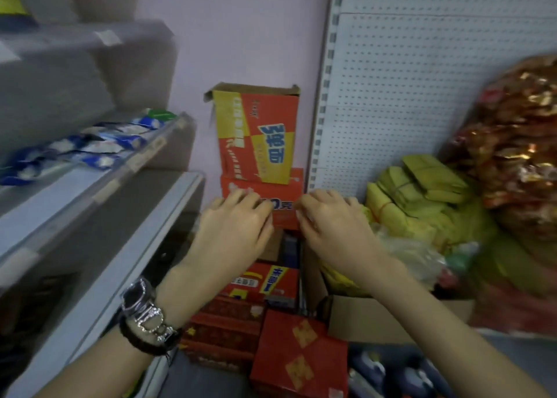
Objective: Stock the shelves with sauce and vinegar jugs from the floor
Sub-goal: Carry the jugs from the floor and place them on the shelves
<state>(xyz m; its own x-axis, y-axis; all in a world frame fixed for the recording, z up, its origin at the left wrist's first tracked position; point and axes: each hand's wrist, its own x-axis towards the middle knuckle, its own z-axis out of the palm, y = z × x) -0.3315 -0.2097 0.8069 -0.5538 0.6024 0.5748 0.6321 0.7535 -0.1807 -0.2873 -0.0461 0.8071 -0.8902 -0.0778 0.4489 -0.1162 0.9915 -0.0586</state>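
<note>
Jugs are nowhere I can see. The left hand (pixel 235 222) and right hand (pixel 331 226) bend their fingers on a red box (pixel 287 216); I cannot tell if they grip it. The shelves (pixel 120 241) beside them hold blue bags (pixel 99 147) and 0 jugs, so stocking looks barely begun.

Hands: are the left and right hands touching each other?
Apart. The head view shows a strip of the red box between the left hand and the right hand, so they do not meet.
</note>
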